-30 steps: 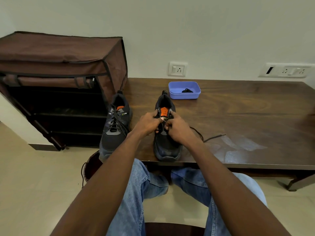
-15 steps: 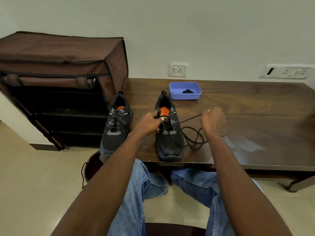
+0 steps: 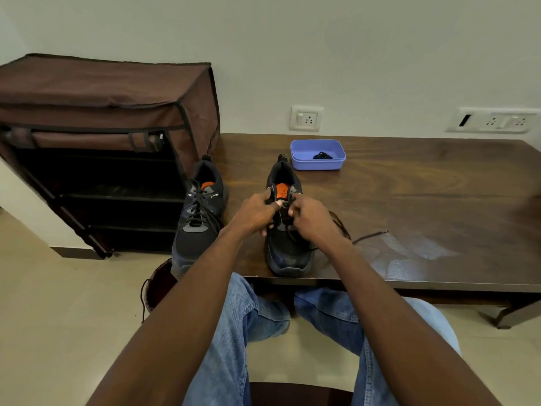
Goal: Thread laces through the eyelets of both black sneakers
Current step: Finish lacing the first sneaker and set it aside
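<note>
Half-laced black mesh sneaker with the orange tongue [image 3: 288,230] sits near the dark wooden tabletop [image 3: 409,186] front edge, left hand [image 3: 253,213] pinching the upper eyelet flap, right hand [image 3: 311,216] fingers [image 3: 292,210] nipping the thin black lace [image 3: 369,237] there; best feed the tip straight, then draw slack evenly, matching the laced black sneaker [image 3: 199,218] left of it

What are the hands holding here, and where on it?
Both hands, left and right, pinch the lace at the top eyelets of the right-hand sneaker, beside its orange tongue; the exact grip point is hidden by fingers.
</note>
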Demonstrator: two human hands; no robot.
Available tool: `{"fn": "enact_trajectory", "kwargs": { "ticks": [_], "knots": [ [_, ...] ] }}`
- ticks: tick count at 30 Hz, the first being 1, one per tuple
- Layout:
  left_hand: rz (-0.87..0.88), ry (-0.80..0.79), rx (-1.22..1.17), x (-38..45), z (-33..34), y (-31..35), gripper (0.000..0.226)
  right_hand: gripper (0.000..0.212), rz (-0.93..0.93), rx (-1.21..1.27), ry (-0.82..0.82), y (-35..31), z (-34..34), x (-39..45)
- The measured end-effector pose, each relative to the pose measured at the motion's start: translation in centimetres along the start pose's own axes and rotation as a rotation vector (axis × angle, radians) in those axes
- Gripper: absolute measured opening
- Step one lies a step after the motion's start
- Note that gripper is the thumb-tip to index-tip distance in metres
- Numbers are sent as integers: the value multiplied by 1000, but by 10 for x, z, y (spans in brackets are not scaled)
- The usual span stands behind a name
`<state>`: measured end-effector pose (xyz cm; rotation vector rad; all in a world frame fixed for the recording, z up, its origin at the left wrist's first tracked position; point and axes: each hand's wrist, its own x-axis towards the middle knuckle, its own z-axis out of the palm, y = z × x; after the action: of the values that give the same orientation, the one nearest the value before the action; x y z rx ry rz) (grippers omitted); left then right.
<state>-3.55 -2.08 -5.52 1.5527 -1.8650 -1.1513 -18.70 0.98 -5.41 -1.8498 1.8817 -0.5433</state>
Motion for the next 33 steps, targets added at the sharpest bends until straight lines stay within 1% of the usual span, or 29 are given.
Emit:
{"fn": "enact_trajectory", "kwargs": {
  "ticks": [2, 3, 5, 8, 10, 13, 16, 20, 21, 22, 24, 25, 26, 28, 29, 30, 33],
  "knots": [
    [-15, -12, 9, -1, -1, 0, 27, 16, 76, 41, 25, 3, -7, 2],
    [-24, -18, 9, -1, -2, 0, 29, 17, 84, 82, 27, 7, -10, 3],
    [-32, -26, -9, -1, -1, 0, 30, 13, 32, 130, -12, 12, -13, 4],
    [-39, -36, -31, 1, 0, 0, 29, 21, -81, 39, -127, 11, -4, 4],
    [-36, -39, -32, 0, -1, 0, 28, 15, -102, -15, -110, 10, 4, 5],
    [-32, -44, -38, 1, -1, -1, 32, 16, -2, 15, -27, 7, 0, 2],
    [-46, -49, -59, 2, 0, 0, 37, 17, 165, 180, 68, 5, -7, -1],
    [-54, -46, -74, 2, -1, -1, 39, 13, 267, 262, 130, 2, -3, 1],
    [-54, -43, -75, 2, -1, -1, 39, 15, 300, 336, 143, 3, -4, 2],
    [-58, -40, -73, 2, -1, -2, 40, 17, 347, 467, 166, 4, -5, 2],
    [-62, -29, -71, 3, -1, -2, 42, 14, 479, 869, 207, 7, -12, 4],
    [-64, -28, -72, 2, -1, -3, 44, 16, 526, 1001, 222, 10, -16, 3],
    [-66, -27, -71, 2, -2, -3, 46, 21, 547, 1016, 219, 13, -20, 3],
    [-64, -26, -72, 0, -2, -2, 46, 23, 533, 817, 163, 16, -34, 1],
    [-59, -26, -70, -1, -2, -1, 45, 23, 508, 713, 89, 17, -43, -2],
    [-55, -22, -65, -3, -3, 0, 44, 22, 473, 627, -29, 16, -53, -7],
    [-40, 15, -38, -7, -6, 1, 38, 23, 372, 468, -577, 14, -82, -29]
  ]
}}
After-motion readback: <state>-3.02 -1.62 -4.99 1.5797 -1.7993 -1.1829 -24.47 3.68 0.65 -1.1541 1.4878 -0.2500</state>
